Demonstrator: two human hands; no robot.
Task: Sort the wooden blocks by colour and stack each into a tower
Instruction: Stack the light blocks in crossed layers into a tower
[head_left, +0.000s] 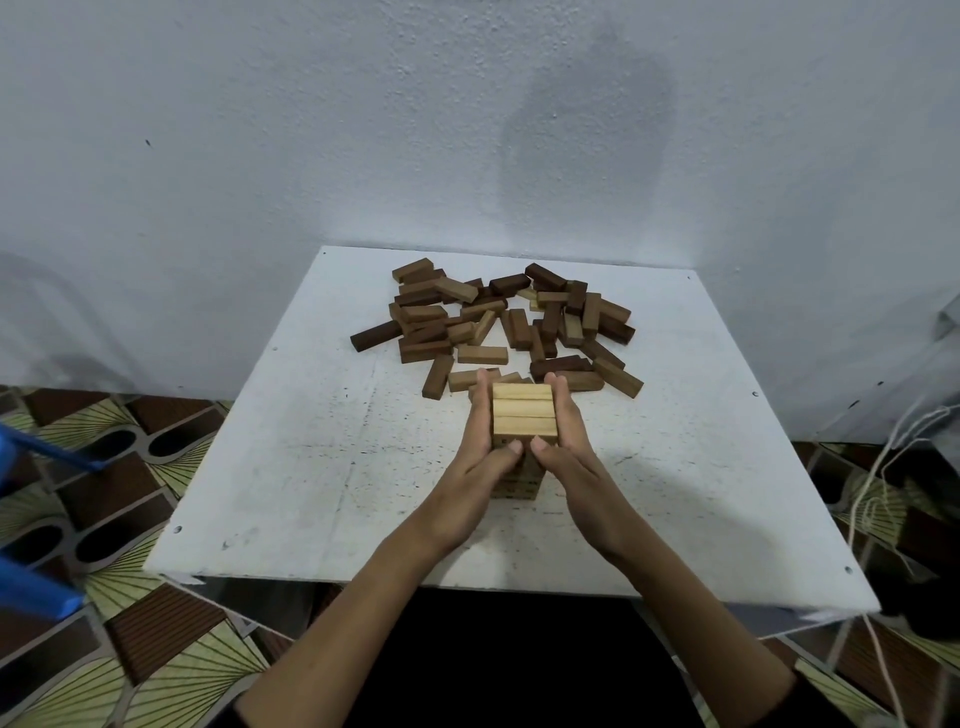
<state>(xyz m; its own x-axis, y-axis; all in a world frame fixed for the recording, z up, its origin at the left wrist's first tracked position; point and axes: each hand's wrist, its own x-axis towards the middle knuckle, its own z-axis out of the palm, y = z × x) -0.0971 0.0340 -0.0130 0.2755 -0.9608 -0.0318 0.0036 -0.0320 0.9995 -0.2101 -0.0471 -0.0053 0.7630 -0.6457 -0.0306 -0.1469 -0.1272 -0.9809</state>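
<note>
Left hand (485, 441) and right hand (566, 441) press flat against the pale tower (522, 415); behind it, scattered brown blocks (493, 322) cover the white counter (291, 467).

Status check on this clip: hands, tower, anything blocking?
Left hand and right hand press flat against the light tower, fingers straight. Brown blocks heaped unsorted behind. Nothing in the way.
</note>
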